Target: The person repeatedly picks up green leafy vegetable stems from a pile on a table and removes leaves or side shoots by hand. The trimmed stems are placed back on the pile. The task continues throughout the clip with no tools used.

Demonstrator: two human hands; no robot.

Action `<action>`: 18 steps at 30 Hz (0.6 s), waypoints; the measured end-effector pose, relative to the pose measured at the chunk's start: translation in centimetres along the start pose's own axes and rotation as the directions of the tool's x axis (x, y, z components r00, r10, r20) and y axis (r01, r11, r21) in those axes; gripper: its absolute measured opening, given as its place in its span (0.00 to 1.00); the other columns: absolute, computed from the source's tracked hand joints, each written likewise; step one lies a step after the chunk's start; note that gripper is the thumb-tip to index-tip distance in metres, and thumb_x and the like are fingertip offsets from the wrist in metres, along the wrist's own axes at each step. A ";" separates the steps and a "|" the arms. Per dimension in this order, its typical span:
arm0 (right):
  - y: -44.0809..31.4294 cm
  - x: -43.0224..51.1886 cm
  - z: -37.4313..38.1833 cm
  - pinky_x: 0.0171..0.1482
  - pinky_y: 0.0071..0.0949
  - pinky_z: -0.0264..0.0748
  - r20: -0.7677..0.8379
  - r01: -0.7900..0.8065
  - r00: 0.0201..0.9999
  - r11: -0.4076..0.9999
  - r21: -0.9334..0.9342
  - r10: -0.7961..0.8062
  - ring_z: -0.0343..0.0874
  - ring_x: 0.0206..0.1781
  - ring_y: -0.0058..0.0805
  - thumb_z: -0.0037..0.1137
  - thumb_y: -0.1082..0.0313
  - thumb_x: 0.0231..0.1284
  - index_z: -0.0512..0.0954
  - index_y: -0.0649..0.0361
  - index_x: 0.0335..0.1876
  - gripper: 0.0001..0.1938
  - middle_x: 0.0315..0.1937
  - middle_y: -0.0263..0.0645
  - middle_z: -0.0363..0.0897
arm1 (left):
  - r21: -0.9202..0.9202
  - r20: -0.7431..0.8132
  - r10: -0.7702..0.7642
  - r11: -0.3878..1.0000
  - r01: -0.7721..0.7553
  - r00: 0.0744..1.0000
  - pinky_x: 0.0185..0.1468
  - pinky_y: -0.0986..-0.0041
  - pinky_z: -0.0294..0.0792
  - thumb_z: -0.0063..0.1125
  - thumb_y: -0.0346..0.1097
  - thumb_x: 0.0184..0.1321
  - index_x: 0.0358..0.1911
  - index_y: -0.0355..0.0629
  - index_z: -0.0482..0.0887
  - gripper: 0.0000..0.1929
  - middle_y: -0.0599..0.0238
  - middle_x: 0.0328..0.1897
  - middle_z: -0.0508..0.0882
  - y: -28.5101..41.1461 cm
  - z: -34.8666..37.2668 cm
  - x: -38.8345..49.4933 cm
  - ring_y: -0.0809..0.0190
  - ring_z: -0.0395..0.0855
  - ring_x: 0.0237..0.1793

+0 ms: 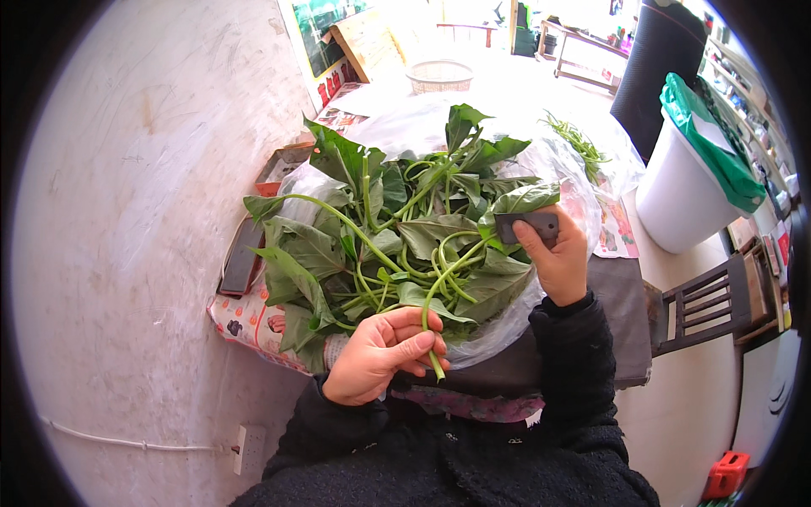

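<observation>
My left hand (pixel 389 355) pinches a long green leaf stalk (pixel 432 298) near its cut lower end. The stalk runs up and right to a folded leaf (pixel 526 198) at my right hand (pixel 557 253). That hand grips a small dark flat tool (pixel 527 228) with a hole near one end, perhaps a blade; its edge is not clear. Between and beyond my hands lies a heap of large green leaves with stalks (pixel 437 234) on clear plastic sheeting (pixel 494 352). A small bunch of thin green stalks (pixel 580 146) rests farther back on the plastic at the right.
A smartphone (pixel 243 256) and an open box (pixel 285 166) lie by the wall at the left. Beyond the heap stands a woven basket (pixel 440 76). Right of the table are a white bin (pixel 684 184) with a green bag and a dark wooden chair (pixel 706 307).
</observation>
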State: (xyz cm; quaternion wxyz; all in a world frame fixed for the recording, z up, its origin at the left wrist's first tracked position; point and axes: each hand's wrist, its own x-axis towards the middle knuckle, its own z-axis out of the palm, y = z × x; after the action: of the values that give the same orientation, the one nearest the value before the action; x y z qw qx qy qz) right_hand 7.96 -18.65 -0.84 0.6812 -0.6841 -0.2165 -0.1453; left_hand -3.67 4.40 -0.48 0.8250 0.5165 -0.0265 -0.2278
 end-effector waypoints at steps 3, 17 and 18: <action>0.0 0.2 0.9 0.33 0.23 0.73 0.046 0.252 0.966 0.893 -0.373 -0.254 0.79 0.32 0.26 0.58 0.74 0.56 0.73 0.65 0.39 0.08 0.29 0.39 0.79 | -0.027 0.017 -0.024 0.999 0.025 1.000 0.35 0.85 0.71 0.56 0.37 0.62 0.46 0.42 0.75 0.12 0.67 0.36 0.83 -0.3 0.0 0.4 0.66 0.83 0.38; -0.8 5.3 1.4 0.43 0.29 0.76 -0.030 0.231 0.943 0.715 -0.659 -0.332 0.80 0.41 0.38 0.58 0.74 0.52 0.76 0.64 0.35 0.06 0.48 0.48 0.76 | -0.054 -0.185 0.151 0.985 -0.163 0.971 0.39 0.83 0.72 0.52 0.35 0.64 0.50 0.40 0.71 0.14 0.59 0.45 0.83 0.3 -0.2 1.5 0.65 0.83 0.41; -0.9 4.1 1.6 0.43 0.25 0.75 -0.015 0.170 0.979 0.863 -0.475 -0.201 0.80 0.42 0.32 0.56 0.75 0.54 0.75 0.64 0.36 0.05 0.47 0.47 0.77 | -0.080 -0.247 0.154 0.981 -0.179 0.957 0.38 0.83 0.72 0.52 0.36 0.64 0.46 0.42 0.72 0.10 0.59 0.45 0.83 0.3 -0.2 1.9 0.64 0.84 0.41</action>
State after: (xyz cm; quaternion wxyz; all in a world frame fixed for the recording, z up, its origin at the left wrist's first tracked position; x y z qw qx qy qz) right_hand 10.89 -16.71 1.92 0.4838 -0.8000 -0.2174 -0.2804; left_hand -1.85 3.93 -0.66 0.8635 0.4937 0.0413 -0.0947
